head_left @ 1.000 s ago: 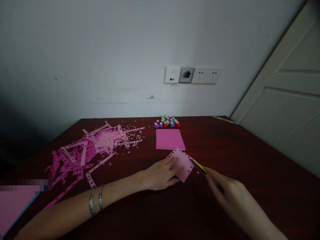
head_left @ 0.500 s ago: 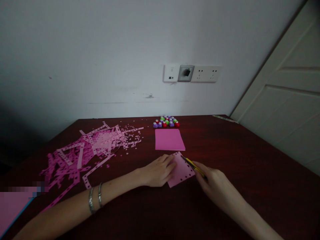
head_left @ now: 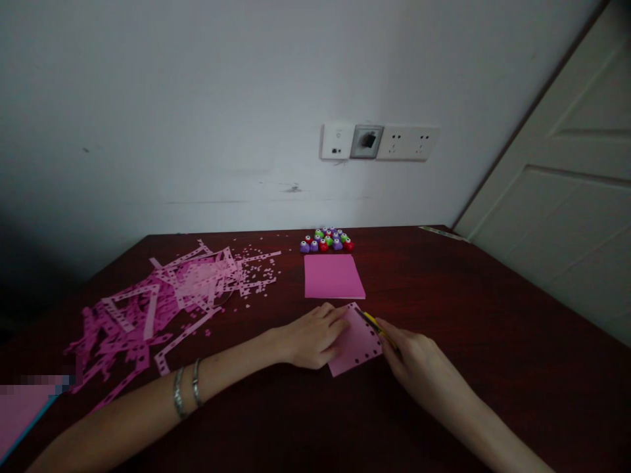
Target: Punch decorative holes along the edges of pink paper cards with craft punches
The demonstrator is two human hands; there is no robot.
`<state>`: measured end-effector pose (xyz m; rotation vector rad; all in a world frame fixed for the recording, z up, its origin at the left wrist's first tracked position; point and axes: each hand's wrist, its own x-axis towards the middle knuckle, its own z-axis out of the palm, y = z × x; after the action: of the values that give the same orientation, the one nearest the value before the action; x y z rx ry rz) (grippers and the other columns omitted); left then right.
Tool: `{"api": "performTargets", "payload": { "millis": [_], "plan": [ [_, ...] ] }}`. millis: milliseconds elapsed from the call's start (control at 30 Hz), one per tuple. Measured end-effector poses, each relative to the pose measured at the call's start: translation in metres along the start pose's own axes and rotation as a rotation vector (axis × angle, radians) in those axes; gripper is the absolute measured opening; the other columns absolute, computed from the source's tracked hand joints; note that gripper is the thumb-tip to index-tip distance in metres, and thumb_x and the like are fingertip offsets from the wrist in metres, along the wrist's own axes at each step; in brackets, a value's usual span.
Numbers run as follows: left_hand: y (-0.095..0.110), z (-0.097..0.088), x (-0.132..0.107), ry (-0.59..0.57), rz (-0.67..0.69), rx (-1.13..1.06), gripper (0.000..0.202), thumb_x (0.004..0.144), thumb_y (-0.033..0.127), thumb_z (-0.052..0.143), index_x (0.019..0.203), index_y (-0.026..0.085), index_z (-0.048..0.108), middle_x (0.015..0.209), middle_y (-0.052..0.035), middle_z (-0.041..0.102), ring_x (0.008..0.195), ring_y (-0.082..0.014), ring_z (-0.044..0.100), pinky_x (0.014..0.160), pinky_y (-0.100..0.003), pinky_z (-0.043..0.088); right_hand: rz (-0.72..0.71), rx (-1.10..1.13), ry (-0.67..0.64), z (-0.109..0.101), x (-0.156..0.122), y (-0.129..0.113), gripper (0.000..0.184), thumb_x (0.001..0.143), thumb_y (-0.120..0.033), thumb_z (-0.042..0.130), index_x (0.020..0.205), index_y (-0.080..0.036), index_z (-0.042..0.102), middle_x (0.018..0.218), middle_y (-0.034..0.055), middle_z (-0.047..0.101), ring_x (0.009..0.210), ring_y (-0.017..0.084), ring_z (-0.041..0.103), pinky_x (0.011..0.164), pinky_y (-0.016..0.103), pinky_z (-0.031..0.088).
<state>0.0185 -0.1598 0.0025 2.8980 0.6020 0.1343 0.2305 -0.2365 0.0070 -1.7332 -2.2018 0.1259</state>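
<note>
My left hand bends its fingers onto a light pink sheet of paper, holding it against the table. Dark punched holes run along the sheet's right and lower edges, and its left part is hidden under the fingers. In my right hand is a yellow and black utility knife, gripped with the fingers closed round it. The knife's tip points up and left, over the sheet near its top corner. Just beyond lies a brighter pink stack of square paper.
Punched pink paper strips and small punched bits are heaped at the left. Several small colourful craft punches stand near the wall. A blue-edged pink item lies at the left front. A thin strip lies far right.
The sheet has turned slightly, its lower corner shifting down. My right hand and the knife have moved a little to the left. My left hand stays on the paper.
</note>
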Motion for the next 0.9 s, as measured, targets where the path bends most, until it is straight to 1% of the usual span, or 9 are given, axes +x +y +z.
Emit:
{"api": "performTargets", "payload": {
  "millis": [200, 367, 600, 700, 800, 900],
  "plan": [
    [-0.003, -0.005, 0.001, -0.028, 0.034, -0.030, 0.047, 0.083, 0.030, 0.046, 0.126, 0.012, 0.037, 0.144, -0.0119, 0.026, 0.116, -0.0241, 0.034, 0.099, -0.038, 0.030, 0.009, -0.023, 0.020, 0.001, 0.001, 0.000, 0.037, 0.085, -0.020, 0.037, 0.117, -0.018, 0.056, 0.072, 0.0056, 0.069, 0.060, 0.019, 0.066, 0.058, 0.027, 0.052],
    [-0.006, -0.004, 0.002, -0.035, 0.044, -0.037, 0.050, 0.084, 0.030, 0.046, 0.129, 0.011, 0.035, 0.144, -0.0119, 0.026, 0.116, -0.0236, 0.034, 0.099, -0.037, 0.029, 0.006, -0.041, 0.026, 0.000, 0.001, -0.001, 0.035, 0.085, -0.021, 0.039, 0.115, -0.020, 0.058, 0.070, 0.0049, 0.069, 0.058, 0.018, 0.066, 0.057, 0.025, 0.051],
    [-0.008, -0.003, 0.004, -0.040, 0.058, -0.036, 0.054, 0.083, 0.031, 0.047, 0.130, 0.009, 0.033, 0.143, -0.0134, 0.028, 0.117, -0.0242, 0.033, 0.099, -0.037, 0.030, 0.013, -0.054, 0.020, -0.001, 0.000, -0.002, 0.036, 0.086, -0.021, 0.037, 0.117, -0.018, 0.057, 0.071, 0.0062, 0.069, 0.058, 0.019, 0.066, 0.057, 0.028, 0.052],
    [-0.007, -0.002, 0.007, -0.008, 0.056, -0.017, 0.049, 0.084, 0.029, 0.044, 0.127, 0.007, 0.035, 0.138, -0.0142, 0.035, 0.116, -0.0234, 0.036, 0.099, -0.035, 0.030, 0.007, -0.068, 0.020, -0.001, 0.000, -0.004, 0.037, 0.086, -0.020, 0.037, 0.117, -0.018, 0.056, 0.071, 0.0060, 0.069, 0.058, 0.019, 0.066, 0.057, 0.028, 0.052],
    [-0.006, 0.002, 0.013, 0.041, 0.021, 0.014, 0.036, 0.087, 0.022, 0.039, 0.120, 0.007, 0.042, 0.126, -0.0136, 0.046, 0.113, -0.0214, 0.040, 0.099, -0.032, 0.030, 0.016, -0.089, 0.014, -0.001, 0.001, -0.007, 0.036, 0.086, -0.020, 0.037, 0.117, -0.019, 0.056, 0.071, 0.0056, 0.069, 0.058, 0.019, 0.066, 0.057, 0.027, 0.052],
    [-0.007, 0.007, 0.020, 0.068, -0.007, 0.030, 0.029, 0.089, 0.017, 0.034, 0.114, 0.009, 0.045, 0.116, -0.0114, 0.051, 0.108, -0.0195, 0.044, 0.097, -0.031, 0.032, 0.028, -0.106, 0.013, -0.002, 0.001, -0.008, 0.036, 0.086, -0.020, 0.039, 0.117, -0.019, 0.057, 0.070, 0.0058, 0.069, 0.059, 0.018, 0.066, 0.057, 0.026, 0.051]
  ]
}}
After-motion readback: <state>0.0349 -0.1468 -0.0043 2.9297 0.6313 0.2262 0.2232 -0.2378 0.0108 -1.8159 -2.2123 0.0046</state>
